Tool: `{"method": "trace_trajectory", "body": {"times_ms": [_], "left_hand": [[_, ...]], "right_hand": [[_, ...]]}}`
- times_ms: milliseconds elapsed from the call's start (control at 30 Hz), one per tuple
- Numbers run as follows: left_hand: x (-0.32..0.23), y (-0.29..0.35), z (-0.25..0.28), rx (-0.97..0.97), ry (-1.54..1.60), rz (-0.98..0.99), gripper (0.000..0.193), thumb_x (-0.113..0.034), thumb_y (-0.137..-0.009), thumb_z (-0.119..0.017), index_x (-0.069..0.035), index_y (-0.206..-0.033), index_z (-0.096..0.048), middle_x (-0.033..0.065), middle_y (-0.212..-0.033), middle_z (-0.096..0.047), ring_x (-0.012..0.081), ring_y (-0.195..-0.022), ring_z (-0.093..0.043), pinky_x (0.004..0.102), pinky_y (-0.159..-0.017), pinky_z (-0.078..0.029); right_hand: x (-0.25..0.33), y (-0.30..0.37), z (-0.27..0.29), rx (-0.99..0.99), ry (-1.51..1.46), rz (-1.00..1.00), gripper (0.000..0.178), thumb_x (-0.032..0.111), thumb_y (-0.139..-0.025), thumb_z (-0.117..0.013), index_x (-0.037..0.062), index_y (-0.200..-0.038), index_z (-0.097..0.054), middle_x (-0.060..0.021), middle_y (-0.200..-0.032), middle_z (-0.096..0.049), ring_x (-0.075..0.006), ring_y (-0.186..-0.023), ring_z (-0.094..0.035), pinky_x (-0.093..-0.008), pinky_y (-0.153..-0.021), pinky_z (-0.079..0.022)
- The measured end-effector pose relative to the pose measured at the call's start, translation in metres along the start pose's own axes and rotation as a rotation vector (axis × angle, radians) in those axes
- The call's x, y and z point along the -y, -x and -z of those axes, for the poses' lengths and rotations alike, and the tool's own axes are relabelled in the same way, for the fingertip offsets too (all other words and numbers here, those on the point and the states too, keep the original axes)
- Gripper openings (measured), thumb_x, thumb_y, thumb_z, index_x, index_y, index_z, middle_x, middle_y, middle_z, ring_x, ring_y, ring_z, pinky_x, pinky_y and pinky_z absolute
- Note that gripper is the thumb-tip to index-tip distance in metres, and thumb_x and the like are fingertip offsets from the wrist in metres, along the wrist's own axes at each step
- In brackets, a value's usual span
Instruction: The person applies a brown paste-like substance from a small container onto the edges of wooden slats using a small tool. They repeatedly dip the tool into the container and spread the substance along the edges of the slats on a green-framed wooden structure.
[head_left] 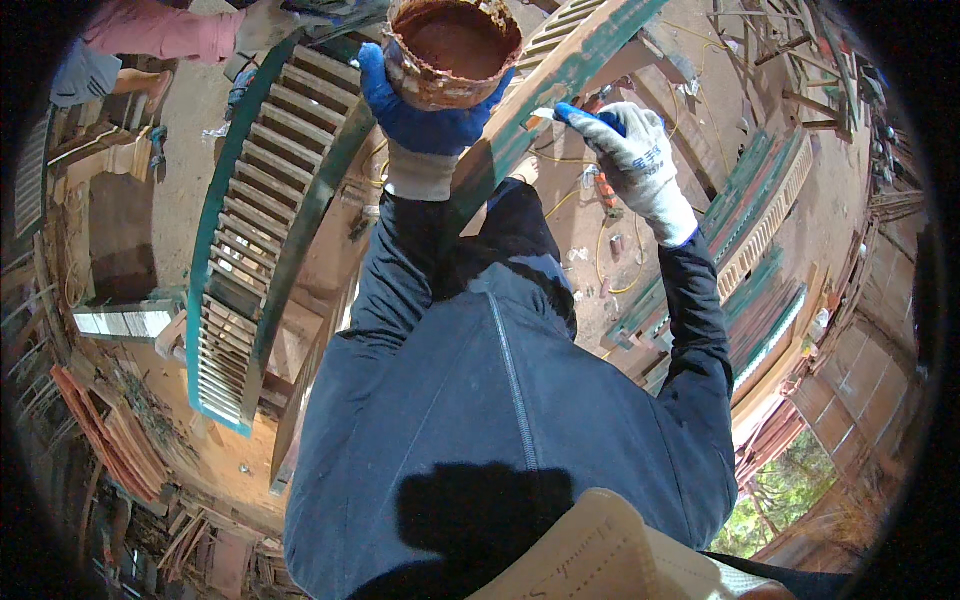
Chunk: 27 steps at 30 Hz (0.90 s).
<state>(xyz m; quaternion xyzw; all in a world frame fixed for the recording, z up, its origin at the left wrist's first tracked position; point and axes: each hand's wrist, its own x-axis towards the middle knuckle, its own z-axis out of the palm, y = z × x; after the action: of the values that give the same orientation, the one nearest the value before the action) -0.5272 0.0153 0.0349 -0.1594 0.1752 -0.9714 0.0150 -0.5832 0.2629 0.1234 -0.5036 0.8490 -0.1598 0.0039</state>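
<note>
My left hand [425,130], in a blue and white work glove, is wrapped around a round, crusted tub [440,88] of reddish-brown paste from below. The tub is upright and its rim is caked with dried paste. To the right, my gloved right hand [632,150] is closed, fingers toward the left, pinching a small flat scraper [540,115]; most of it is hidden by the fingers. Beneath and between both hands runs a long wooden rail [530,120] with worn green paint and bare patches. I cannot tell whether the scraper touches it.
A green-edged slatted wooden panel [270,180] stands to the left. At the upper left, another person's gloved hand [265,25] is near its far end. More slatted panels [760,230] lie at right. A yellow cord [603,250] and an orange tool [606,190] are on the ground.
</note>
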Motion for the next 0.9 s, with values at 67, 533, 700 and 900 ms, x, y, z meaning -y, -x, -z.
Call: {"method": "trace_trajectory", "body": {"times_ms": [67, 533, 700, 900], "left_hand": [[-0.001, 0.0, -0.002, -0.096, -0.041, -0.003, 0.086, -0.079, -0.089, -0.033, -0.022, -0.153, -0.028, 0.0108, -0.156, -0.032, 0.036, -0.141, -0.034, 0.0569, -0.118, -0.028], [0.0, 0.002, -0.001, -0.06, 0.147, 0.018, 0.087, -0.079, -0.086, -0.043, -0.023, -0.151, -0.032, 0.0121, -0.154, -0.034, 0.0383, -0.14, -0.036, 0.0602, -0.116, -0.028], [0.002, 0.001, -0.007, -0.11, 0.182, 0.003, 0.087, -0.078, -0.086, -0.044, -0.023, -0.152, -0.03, 0.0123, -0.155, -0.033, 0.039, -0.14, -0.035, 0.0604, -0.116, -0.029], [-0.003, 0.003, 0.001, -0.102, 0.061, -0.008, 0.087, -0.078, -0.087, -0.043, -0.022, -0.152, -0.031, 0.0116, -0.155, -0.033, 0.0386, -0.14, -0.035, 0.0613, -0.115, -0.03]], "right_hand": [[-0.001, 0.004, -0.006, 0.02, 0.084, 0.028, 0.062, 0.0, -0.072, -0.068, 0.0238, -0.128, -0.064, -0.0041, -0.095, -0.059, -0.0244, -0.085, -0.058, -0.0384, -0.074, -0.044], [-0.015, 0.015, -0.022, -0.01, 0.236, 0.144, 0.03, 0.016, -0.077, -0.072, 0.0241, -0.105, -0.066, -0.0021, -0.098, -0.06, -0.0236, -0.087, -0.059, -0.0401, -0.075, -0.044], [-0.011, 0.011, -0.02, -0.08, 0.199, 0.096, 0.016, 0.023, -0.079, -0.071, 0.0237, -0.095, -0.069, -0.0006, -0.097, -0.06, -0.0226, -0.087, -0.06, -0.0402, -0.075, -0.044], [-0.016, 0.019, -0.031, -0.02, 0.227, 0.089, 0.018, 0.023, -0.079, -0.07, 0.0228, -0.096, -0.068, -0.0014, -0.096, -0.06, -0.0237, -0.088, -0.06, -0.0409, -0.076, -0.045]]}}
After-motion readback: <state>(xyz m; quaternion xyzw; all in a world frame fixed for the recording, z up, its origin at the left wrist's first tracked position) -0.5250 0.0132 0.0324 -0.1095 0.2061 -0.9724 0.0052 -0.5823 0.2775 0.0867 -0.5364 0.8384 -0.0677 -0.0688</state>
